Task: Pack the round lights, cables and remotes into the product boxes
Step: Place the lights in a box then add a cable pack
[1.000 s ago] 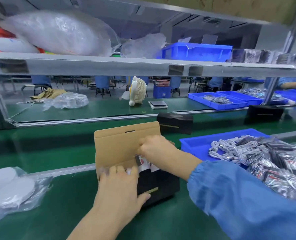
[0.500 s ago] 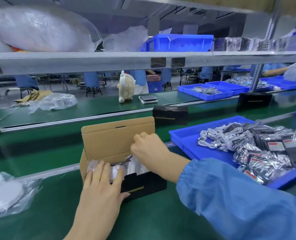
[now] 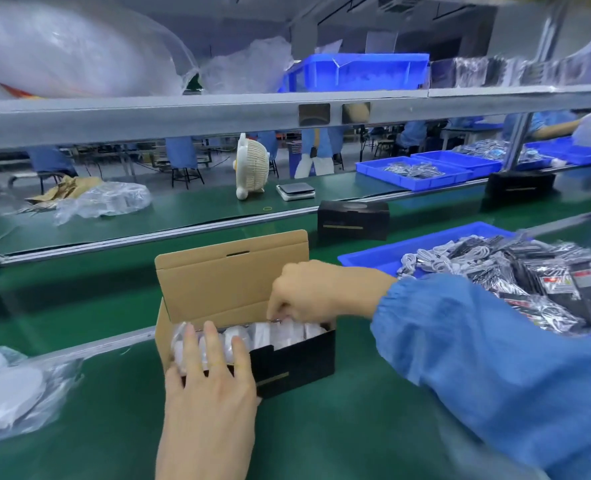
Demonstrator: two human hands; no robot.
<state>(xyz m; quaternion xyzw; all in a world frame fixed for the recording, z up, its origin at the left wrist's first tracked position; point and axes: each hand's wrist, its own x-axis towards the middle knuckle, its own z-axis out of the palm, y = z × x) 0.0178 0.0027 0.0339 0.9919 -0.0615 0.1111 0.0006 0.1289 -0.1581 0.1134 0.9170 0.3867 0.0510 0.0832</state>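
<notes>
My left hand (image 3: 211, 386) presses flat the bagged round lights (image 3: 238, 337) (light, slippery); my right hand (image 3: 308, 292) pinches something I cannot identify inside the product box (image 3: 297, 362).

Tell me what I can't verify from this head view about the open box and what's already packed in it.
- What the right hand holds: its fingertips dip into the open product box, curled out of sight.
- Box contents: bagged white items, glare and the left hand cover them; no count possible.
- Cables versus remotes in the blue tray: blurred.
- Bagged round lights: cut by the left edge.
</notes>
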